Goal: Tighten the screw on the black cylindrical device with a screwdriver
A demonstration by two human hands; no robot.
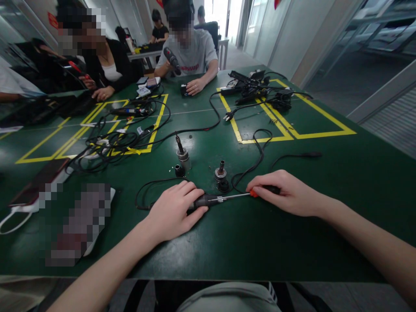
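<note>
My left hand is closed over a slim black corded tool lying on the green table, most of its body hidden under my palm. In my right hand I grip a screwdriver by its red and black handle. Its metal shaft points left, and the tip meets the metal-fitted end of the black tool; exact contact cannot be made out. Just beyond stand a metal cylinder with a dark shaft, a smaller round metal part with a stem, and two black rings.
Tangled black cables lie at left, near a phone on a white cord and a blurred-out flat item. More cables and adapters fill the back right. Across the green table two people work, one holding a power tool.
</note>
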